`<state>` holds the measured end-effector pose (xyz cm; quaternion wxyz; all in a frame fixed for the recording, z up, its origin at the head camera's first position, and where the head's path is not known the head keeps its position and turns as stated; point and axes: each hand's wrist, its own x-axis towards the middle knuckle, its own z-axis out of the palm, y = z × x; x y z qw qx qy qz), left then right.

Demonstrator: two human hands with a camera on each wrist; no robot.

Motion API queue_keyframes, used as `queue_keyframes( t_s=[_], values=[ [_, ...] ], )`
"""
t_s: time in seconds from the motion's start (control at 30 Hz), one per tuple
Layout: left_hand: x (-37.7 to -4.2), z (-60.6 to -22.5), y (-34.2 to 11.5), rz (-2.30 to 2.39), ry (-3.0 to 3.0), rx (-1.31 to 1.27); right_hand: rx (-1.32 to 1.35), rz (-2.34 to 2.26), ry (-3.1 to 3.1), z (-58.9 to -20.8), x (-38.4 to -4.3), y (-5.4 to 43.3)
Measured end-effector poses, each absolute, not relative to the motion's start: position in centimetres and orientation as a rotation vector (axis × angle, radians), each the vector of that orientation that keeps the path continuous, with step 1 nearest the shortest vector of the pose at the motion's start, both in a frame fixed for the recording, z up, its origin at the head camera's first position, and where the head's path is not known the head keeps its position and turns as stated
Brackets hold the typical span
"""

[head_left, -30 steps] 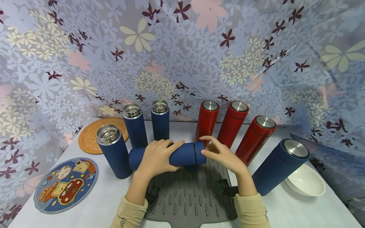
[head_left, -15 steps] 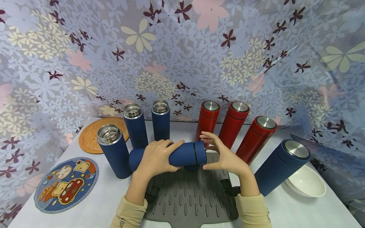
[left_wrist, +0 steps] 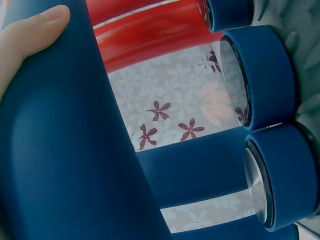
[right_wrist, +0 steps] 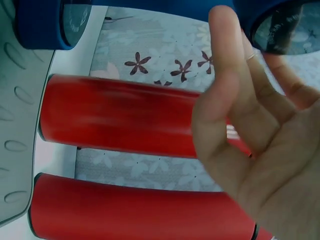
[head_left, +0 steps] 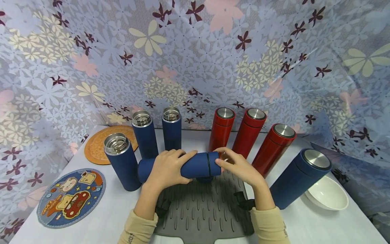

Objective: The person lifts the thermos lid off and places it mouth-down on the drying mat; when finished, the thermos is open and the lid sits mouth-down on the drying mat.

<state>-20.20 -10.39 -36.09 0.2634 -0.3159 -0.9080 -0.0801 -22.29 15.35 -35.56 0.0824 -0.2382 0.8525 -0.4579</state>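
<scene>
My left hand (head_left: 171,169) grips the body of a blue thermos (head_left: 196,166), which lies level above the grey mat. Its blue lid (head_left: 214,163) is on the right end, a dark seam between lid and body. Around that lid my right hand (head_left: 240,168) has its thumb and fingers, thumb on the near side. In the right wrist view the thumb (right_wrist: 226,35) overlaps the lid's edge (right_wrist: 290,25), other fingers behind it. Below, partly hidden in the head view, separate blue lids (left_wrist: 272,77) sit on the mat.
Three lidless blue thermoses (head_left: 123,166) stand left and behind. Three red thermoses (head_left: 272,149) stand back right, beside a lidded blue thermos (head_left: 300,179) and a white bowl (head_left: 327,193). A pizza-like round board (head_left: 97,145) and a cartoon mat (head_left: 71,198) lie left. The grey mat (head_left: 198,210) is in front.
The right hand opened its fingers away from the lid half a second ago and has now closed them round it again. Left hand and thermos have stayed in place.
</scene>
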Motion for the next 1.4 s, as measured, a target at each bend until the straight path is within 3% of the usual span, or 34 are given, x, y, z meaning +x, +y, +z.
queue_keyframes(
  t_s=[0.4,0.9,1.4],
  values=[
    [-20.24,-36.13,-10.37,-0.201,-2.48,-0.849,-0.964,-1.518,2.392,-35.87,-22.54,15.85],
    [-20.19,-36.02,-10.39,-0.219,-2.5,-0.851,-0.761,-1.379,2.523,-36.11,-22.61,15.64],
    [-20.15,-36.03,-10.44,-0.218,-2.522,-0.837,-0.958,-1.431,2.536,-35.92,-22.53,15.85]
  ],
)
